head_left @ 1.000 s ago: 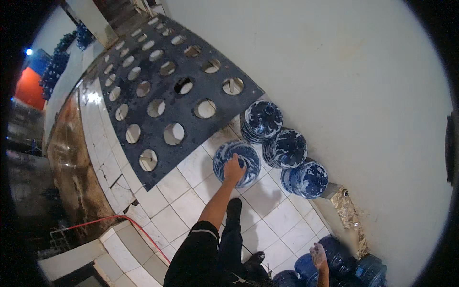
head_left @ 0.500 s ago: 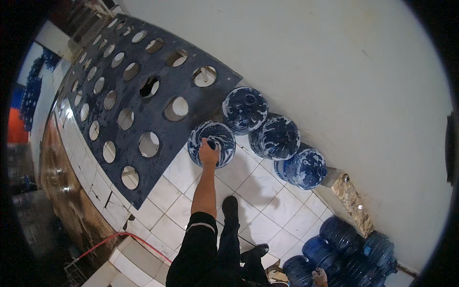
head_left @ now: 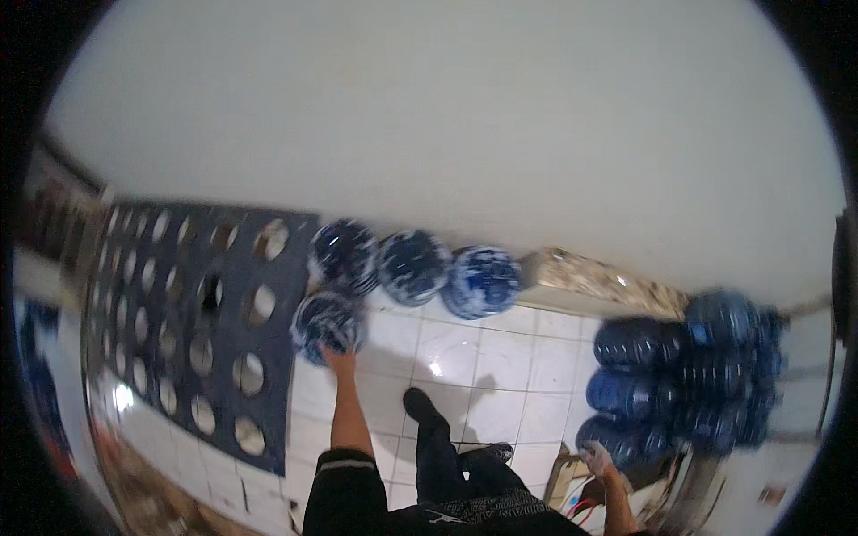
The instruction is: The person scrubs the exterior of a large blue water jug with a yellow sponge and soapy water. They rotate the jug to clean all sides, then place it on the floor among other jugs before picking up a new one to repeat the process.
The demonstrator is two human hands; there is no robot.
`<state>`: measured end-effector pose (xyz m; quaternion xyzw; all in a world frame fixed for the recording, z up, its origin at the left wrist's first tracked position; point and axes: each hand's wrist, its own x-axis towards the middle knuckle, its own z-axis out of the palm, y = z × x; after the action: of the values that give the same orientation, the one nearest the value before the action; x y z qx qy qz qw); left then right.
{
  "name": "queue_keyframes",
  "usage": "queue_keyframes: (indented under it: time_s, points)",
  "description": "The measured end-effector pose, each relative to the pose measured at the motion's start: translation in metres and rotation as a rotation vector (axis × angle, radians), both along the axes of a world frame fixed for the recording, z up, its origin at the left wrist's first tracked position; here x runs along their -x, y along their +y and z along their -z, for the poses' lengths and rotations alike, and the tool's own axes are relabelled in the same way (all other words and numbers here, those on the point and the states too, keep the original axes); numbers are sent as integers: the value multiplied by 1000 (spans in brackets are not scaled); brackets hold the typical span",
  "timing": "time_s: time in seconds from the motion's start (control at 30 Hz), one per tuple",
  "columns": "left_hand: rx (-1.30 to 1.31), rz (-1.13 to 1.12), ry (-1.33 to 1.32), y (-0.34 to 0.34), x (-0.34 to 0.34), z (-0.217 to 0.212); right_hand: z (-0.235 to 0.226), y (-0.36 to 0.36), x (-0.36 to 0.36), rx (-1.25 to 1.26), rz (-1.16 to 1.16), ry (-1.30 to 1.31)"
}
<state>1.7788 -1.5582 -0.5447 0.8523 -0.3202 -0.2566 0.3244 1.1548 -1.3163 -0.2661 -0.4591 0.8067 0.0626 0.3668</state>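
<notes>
My left arm reaches down to a blue water jug (head_left: 323, 314) streaked with white foam, standing on the tiles. The fingers of my left hand (head_left: 338, 355) are closed at its top, blurred in part. Three more foamy jugs stand in a row along the wall: a left jug (head_left: 344, 256), a middle jug (head_left: 414, 266) and a right jug (head_left: 483, 281). My right hand (head_left: 596, 458), whitish as if with foam, is at the lower right, in front of a jug lying on its side (head_left: 630, 436). Its fingers are too blurred to read.
To the left lies a dark panel with rows of round holes (head_left: 232, 313). Several blue jugs (head_left: 719, 366) are stacked on their sides at the right. A rough stone ledge (head_left: 608, 281) runs along the wall (head_left: 447, 116). My feet are on white tiles (head_left: 438, 344).
The view has turned and moved, so the panel and jugs appear shifted and the right-hand stack shows more fully. My left hand stays on the same jug. More of my right forearm shows.
</notes>
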Motion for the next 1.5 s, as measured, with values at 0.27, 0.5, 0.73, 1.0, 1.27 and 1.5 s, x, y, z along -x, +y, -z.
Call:
queue_keyframes:
  time_s: [0.27,0.5,0.73,1.0,1.27,1.5]
  points:
    - [-242,225,229,76,194,-23,4,107,41,248,437,-108]
    - [-157,930,570,103,423,-103,11,273,68,672,1038,-220]
    - [-60,1469,334,165,628,-203,16,386,88,905,1515,-145]
    - [-153,1978,243,268,811,-264,-40,364,175,1036,1669,-129]
    - [-130,2515,-194,367,1009,-187,-17,338,243,1029,1831,-229]
    - [-271,2670,-609,418,1132,-92,12,310,304,900,1908,-241]
